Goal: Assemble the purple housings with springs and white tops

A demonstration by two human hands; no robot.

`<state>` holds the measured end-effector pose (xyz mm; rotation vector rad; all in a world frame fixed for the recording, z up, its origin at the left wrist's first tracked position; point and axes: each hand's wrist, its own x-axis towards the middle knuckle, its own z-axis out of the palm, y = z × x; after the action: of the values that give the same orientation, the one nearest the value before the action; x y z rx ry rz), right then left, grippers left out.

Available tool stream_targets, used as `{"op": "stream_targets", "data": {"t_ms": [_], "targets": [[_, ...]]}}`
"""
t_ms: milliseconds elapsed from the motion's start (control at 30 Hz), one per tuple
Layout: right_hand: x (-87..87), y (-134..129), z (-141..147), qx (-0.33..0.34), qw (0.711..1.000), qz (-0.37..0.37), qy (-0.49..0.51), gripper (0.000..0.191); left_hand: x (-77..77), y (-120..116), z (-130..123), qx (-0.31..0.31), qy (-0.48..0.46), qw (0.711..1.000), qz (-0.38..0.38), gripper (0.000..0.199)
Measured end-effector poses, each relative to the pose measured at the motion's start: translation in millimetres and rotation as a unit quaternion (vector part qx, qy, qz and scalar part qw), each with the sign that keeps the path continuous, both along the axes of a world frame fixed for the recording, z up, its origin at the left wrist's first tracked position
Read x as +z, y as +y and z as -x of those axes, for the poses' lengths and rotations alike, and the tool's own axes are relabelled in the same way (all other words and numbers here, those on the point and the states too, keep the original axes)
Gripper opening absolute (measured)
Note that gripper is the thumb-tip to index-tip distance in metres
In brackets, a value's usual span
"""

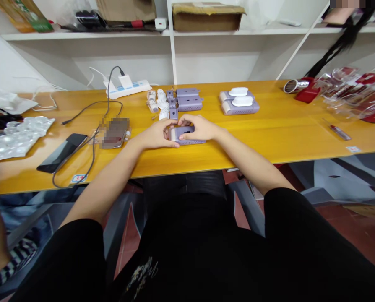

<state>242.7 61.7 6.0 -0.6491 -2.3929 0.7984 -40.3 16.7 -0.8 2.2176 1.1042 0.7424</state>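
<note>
Purple casing (194,141) near frame centre; left hand (156,134) grips its left end, right hand (201,127) grips its top and far side, likely to steady it between them; white parts (161,100) just above, seemingly kept within easy reach.

Purple case (194,141), one piece, small rounded box shape. Pale cream section at its left end, rest light purple. Row of tiny holes along the near side, small dark opening on top. Lies flat, long side running left to right, at the front part of the yellow table (263,138). Left hand (158,133) around the pale end, right hand (200,127) over the top; fingers hide part of it. Right end shows. Inside not visible.
</note>
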Motion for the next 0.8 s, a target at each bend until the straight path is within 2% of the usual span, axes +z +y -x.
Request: {"op": "stream_targets", "data": {"t_ms": [300, 433, 533, 700, 800], "targets": [[0.4, 1.7, 1.4, 0.012, 1.000, -0.013, -0.009, 0.075, -8.4, 7.1, -7.1, 0.025, 0.034, 0.998, -0.037, 0.103], [0.3, -0.1, 2.5, -0.004, 1.000, -0.027, -0.012, 0.079, -4.2, 7.2, -6.0, 0.013, 0.058, 0.997, -0.039, 0.092], [-1.6, -0.1, 7.2, -0.039, 0.999, -0.033, 0.012, 0.079, 3.6, 2.4, -2.3, 0.003, 0.071, 0.997, -0.005, 0.089], [-7.7, 16.0, 9.2, -0.124, 0.983, 0.035, 0.130, 0.084, 14.9, 0.2, 14.9, 0.011, 0.091, 0.993, 0.073, 0.101], [-15.1, 30.3, 1.7, -0.171, 0.975, 0.034, 0.139, 0.081, 13.9, 9.5, 31.9, 0.038, 0.048, 0.997, 0.038, 0.083]]}}
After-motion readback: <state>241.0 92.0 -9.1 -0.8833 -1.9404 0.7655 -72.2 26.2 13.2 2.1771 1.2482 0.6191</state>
